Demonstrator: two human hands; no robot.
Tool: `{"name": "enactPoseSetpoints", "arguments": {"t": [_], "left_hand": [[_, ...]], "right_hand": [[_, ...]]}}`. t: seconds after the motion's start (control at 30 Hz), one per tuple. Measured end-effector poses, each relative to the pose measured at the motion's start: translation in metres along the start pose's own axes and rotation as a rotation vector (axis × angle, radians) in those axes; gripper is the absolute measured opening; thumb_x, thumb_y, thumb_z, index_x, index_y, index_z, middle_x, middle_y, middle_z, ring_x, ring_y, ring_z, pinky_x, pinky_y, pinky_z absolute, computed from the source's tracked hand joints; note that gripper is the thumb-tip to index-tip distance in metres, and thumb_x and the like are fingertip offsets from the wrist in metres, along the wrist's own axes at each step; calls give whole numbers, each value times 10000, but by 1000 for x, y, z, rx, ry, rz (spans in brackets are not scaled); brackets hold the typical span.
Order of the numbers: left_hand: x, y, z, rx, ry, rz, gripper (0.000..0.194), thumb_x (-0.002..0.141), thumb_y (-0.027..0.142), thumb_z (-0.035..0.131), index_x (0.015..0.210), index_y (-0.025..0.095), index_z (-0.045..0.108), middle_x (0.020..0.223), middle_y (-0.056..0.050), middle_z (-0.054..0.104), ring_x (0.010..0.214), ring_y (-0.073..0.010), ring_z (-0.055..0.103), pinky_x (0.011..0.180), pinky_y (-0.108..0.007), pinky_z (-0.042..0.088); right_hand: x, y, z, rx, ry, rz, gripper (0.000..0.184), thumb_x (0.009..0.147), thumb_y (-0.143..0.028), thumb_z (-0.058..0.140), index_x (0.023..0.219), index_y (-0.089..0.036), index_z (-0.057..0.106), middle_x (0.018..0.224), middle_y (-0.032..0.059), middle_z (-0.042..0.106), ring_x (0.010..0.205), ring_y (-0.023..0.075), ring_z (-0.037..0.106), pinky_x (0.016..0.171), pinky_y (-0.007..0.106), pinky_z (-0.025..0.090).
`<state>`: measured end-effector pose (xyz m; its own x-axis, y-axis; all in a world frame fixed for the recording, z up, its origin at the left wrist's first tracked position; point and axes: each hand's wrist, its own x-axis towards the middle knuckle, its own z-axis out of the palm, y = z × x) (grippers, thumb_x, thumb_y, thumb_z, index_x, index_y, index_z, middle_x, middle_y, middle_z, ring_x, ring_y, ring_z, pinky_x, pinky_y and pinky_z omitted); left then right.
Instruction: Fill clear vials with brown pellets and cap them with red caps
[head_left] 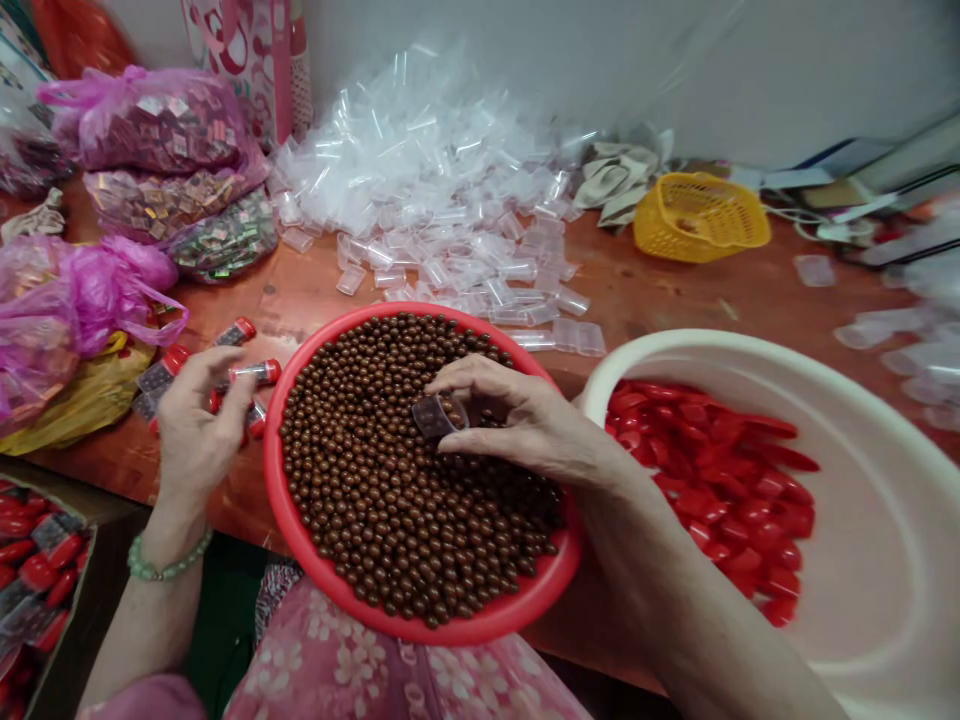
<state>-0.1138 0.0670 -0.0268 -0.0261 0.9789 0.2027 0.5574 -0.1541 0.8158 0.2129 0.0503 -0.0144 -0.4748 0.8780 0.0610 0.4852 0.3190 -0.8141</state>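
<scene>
My right hand pinches a small clear plastic tube among the brown beads, which fill a round red plastic basin. My left hand sits left of the basin, its fingertips on a clear tube with a red cap. Several similar red-capped tubes lie on the wooden table around those fingers, partly hidden by them. A green beaded bracelet circles my left wrist.
A large white basin of red caps stands to the right. Loose clear tubes are heaped behind the red basin, beside pink bags of foil packets and a yellow basket. A box of capped tubes sits at lower left.
</scene>
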Motion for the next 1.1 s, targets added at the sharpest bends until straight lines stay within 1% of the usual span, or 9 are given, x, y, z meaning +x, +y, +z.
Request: {"name": "enactPoseSetpoints", "arguments": {"t": [0.07, 0.13, 0.27, 0.4, 0.57, 0.77, 0.9, 1.03, 1.1], "left_hand": [[-6, 30, 10, -78, -143, 75, 290, 899, 356, 595, 1134, 189, 626, 1112, -67, 684, 982, -188, 661, 897, -329, 534], [-9, 51, 22, -110, -260, 146, 263, 892, 317, 615, 1113, 178, 645, 1111, -69, 693, 1015, -188, 660, 958, -342, 521], [-12, 70, 42, -277, -452, 122, 286, 912, 291, 581, 1167, 165, 614, 1193, -91, 677, 1101, -206, 651, 1028, -379, 502], [-17, 75, 53, -418, -589, 48, 343, 888, 255, 586, 1214, 151, 559, 1285, -110, 632, 1222, -223, 599, 1092, -398, 466], [-25, 72, 61, -466, -628, 23, 451, 842, 209, 617, 1279, 181, 506, 1364, -109, 577, 1305, -231, 539, 1155, -423, 400], [-28, 75, 66, -675, -797, -59, 545, 803, 235, 685, 1307, 179, 485, 1374, -135, 561, 1286, -253, 549, 1124, -432, 404], [-31, 79, 67, -782, -890, -83, 412, 812, 290, 699, 1193, 170, 600, 1197, -90, 659, 1106, -223, 632, 1011, -369, 462], [-33, 78, 65, -789, -922, -96, 296, 838, 370, 676, 1025, 141, 671, 924, -42, 685, 860, -157, 626, 858, -289, 476], [-33, 76, 64, -785, -929, -107, 300, 836, 402, 676, 967, 133, 675, 842, -29, 667, 768, -136, 597, 794, -272, 469]], "right_hand": [[0, -2, -1, 20, -11, -16, 416, 803, -456, 746, 1120, -207, 645, 1096, 84, 631, 1004, 221, 616, 833, 351, 542], [0, -6, -3, 21, -14, -38, 416, 800, -465, 747, 1113, -208, 653, 1101, 87, 633, 1017, 224, 613, 850, 358, 535], [-1, -13, -6, 8, 17, -83, 402, 792, -458, 759, 1099, -221, 657, 1089, 75, 641, 1018, 220, 608, 893, 371, 512], [-2, -15, -4, 21, -3, -89, 403, 798, -450, 754, 1104, -207, 656, 1087, 76, 640, 992, 211, 612, 871, 356, 514], [-5, -13, 2, -21, -18, -93, 396, 802, -414, 758, 1110, -190, 652, 1062, 80, 652, 976, 214, 616, 868, 360, 506], [-8, -37, -3, 21, -67, -167, 354, 832, -436, 727, 1071, -184, 663, 1062, 79, 662, 980, 204, 618, 850, 338, 504], [-10, -52, -3, 42, -109, -154, 329, 848, -472, 698, 1020, -191, 694, 968, 61, 672, 891, 186, 621, 779, 313, 504], [-13, -55, 4, 163, -38, -46, 452, 810, -490, 733, 1139, -189, 659, 896, 35, 683, 763, 158, 613, 688, 283, 507], [-14, -55, 7, 215, -11, -15, 414, 808, -486, 733, 1078, -182, 659, 872, 29, 678, 716, 144, 605, 652, 267, 505]]}}
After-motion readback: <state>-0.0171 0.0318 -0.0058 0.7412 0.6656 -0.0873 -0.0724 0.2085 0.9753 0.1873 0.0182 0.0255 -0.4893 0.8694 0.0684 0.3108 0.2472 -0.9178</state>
